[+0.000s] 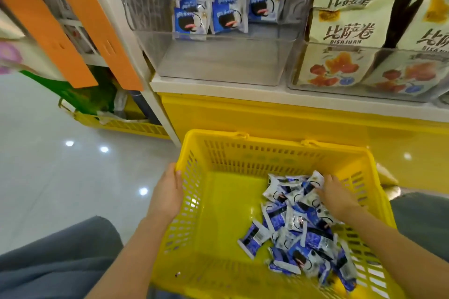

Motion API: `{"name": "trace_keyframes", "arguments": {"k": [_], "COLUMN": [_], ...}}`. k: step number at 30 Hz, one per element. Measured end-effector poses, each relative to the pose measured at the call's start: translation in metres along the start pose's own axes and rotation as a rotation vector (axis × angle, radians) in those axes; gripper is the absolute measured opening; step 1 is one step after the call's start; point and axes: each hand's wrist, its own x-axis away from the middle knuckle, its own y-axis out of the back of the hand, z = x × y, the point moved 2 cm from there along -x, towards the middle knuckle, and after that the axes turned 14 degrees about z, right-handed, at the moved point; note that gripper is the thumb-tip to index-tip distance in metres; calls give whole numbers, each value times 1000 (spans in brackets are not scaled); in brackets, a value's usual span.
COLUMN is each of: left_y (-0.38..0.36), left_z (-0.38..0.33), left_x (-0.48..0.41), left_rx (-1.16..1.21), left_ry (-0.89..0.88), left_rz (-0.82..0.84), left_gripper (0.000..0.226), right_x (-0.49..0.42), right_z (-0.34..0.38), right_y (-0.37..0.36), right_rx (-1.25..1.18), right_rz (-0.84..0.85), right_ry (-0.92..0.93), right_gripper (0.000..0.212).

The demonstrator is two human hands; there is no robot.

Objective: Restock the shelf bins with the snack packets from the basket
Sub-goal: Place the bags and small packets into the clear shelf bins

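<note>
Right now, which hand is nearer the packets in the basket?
Right. The right hand is on the packets at the pile's far end; the left hand grips the left rim of the basket, apart from them.

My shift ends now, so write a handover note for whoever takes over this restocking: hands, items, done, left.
Left hand grips the yellow basket by its left rim.
Right hand rests on the blue packets piled in the basket's right side; grip unclear.
Clear bin on the shelf holds a few shelved packets at its back, front bare.
Left: move the pile into that bin.
</note>
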Motion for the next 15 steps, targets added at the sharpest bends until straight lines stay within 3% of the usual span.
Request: {"name": "trace_keyframes", "arguments": {"k": [8,11,13,15], "left_y": [-8,-9,-8,-8], "left_z": [1,1,-2,-9], "left_x": [-1,-3,-3,-2], "left_rx": [-85,-133,-160,-244], "left_ry": [68,108,122,76], "left_rz": [-92,-96,-79,-99], "left_gripper": [28,29,28,35], "right_x": [-11,-3,7,20], "right_z": [-2,0,2,6], "right_y": [1,13,24,36], "right_rx": [-153,-97,-37,-4], "right_rz": [-101,-129,-185,-269], "right_ry": [-6,45,69,128], "right_gripper": [35,20,29,25]}}
